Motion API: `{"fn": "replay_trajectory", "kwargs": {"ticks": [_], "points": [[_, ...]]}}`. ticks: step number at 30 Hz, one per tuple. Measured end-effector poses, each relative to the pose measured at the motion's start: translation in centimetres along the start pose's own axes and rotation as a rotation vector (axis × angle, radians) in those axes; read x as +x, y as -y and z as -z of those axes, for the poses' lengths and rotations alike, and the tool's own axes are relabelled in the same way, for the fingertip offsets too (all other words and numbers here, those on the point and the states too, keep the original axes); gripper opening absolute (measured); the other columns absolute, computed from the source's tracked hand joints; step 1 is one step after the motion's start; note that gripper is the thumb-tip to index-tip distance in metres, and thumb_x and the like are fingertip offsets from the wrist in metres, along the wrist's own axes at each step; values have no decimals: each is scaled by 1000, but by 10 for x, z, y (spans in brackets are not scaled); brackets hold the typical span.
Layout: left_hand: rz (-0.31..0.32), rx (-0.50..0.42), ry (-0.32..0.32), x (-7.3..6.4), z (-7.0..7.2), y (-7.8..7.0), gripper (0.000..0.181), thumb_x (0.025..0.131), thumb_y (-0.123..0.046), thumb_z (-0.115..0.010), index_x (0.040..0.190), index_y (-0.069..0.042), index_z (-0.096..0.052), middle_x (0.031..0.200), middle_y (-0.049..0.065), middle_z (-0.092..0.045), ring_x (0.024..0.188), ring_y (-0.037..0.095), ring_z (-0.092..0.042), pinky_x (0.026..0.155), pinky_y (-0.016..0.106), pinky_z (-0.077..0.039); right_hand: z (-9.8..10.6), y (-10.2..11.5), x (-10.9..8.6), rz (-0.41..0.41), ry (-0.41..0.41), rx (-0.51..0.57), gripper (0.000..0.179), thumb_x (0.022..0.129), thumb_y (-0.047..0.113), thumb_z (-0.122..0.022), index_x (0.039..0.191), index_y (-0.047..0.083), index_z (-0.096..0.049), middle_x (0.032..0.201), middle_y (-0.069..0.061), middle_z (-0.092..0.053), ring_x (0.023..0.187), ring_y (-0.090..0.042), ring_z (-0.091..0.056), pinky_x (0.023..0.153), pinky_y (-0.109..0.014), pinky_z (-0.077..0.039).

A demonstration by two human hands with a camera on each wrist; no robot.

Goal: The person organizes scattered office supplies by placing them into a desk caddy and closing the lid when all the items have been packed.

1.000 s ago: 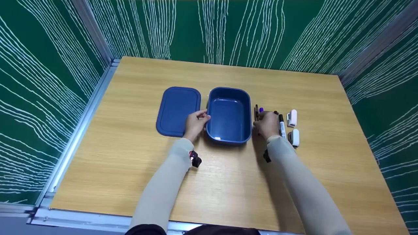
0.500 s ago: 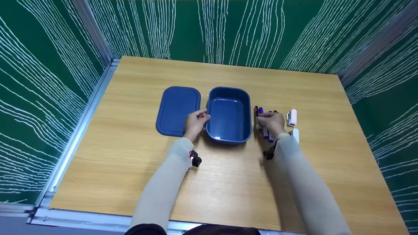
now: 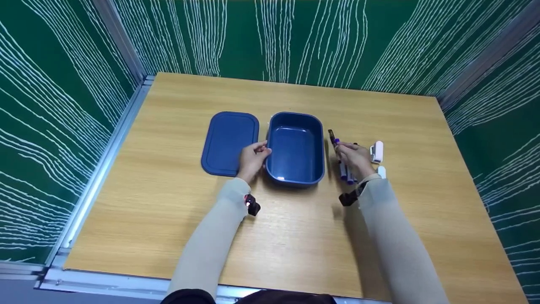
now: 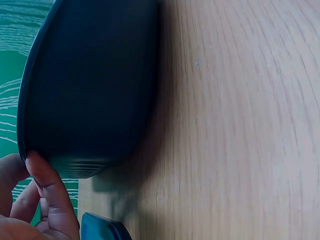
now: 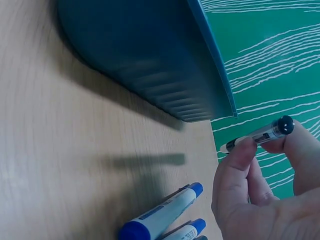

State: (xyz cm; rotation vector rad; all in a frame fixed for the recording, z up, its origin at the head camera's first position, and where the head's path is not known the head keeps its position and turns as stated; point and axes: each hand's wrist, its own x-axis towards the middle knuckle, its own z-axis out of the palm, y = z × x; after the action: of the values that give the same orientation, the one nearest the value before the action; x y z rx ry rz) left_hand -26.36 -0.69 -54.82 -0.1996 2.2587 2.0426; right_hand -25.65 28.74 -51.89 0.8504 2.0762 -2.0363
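A deep blue rectangular box (image 3: 295, 157) stands uncovered, its inside bare. My left hand (image 3: 252, 161) pinches the box's left rim between thumb and fingers; the left wrist view shows the thumb (image 4: 47, 177) against the wall. To the right of the box, my right hand (image 3: 356, 159) grips a slim pen (image 5: 265, 134) with a clear barrel and dark ends. The pen is lifted off the table and its shadow falls on the wood below. Beneath that hand lie several purple- or blue-capped markers (image 5: 167, 212), partly hidden by it in the head view.
The flat blue lid (image 3: 231, 143) lies left of the box. Right of my right hand are a pale pink clip-like object (image 3: 377, 152) and a white one (image 3: 382, 171), the latter partly covered by the wrist. Green, white-streaked panels (image 3: 270, 42) enclose the wooden table.
My right hand has taken hold of the pen beside the markers and raised it, tilting it and drawing slightly right. My left hand and the box stay in place.
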Motion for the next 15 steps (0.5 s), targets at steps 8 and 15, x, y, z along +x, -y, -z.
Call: {"fn": "replay_trajectory", "kwargs": {"ticks": [8, 15], "points": [[14, -12, 2, 0, 1, 0, 36, 90, -6, -68, 125, -3, -67, 94, 1, -64, 75, 6, -55, 48, 19, -49, -5, -4, -1, 43, 116, 344, 33, 90, -8, -53, 123, -8, -59, 98, -1, -65, 89, -8, -61, 76, -13, -53], [7, 26, -6, 0, 1, -1, 36, 90, -8, -69, 125, -5, -67, 94, 2, -65, 72, 7, -56, 49, 21, -50, -16, -4, -3, 80, 164, 442, 30, 90, -13, -48, 119, -12, -56, 103, -6, -59, 86, -12, -57, 66, -17, -50]]}}
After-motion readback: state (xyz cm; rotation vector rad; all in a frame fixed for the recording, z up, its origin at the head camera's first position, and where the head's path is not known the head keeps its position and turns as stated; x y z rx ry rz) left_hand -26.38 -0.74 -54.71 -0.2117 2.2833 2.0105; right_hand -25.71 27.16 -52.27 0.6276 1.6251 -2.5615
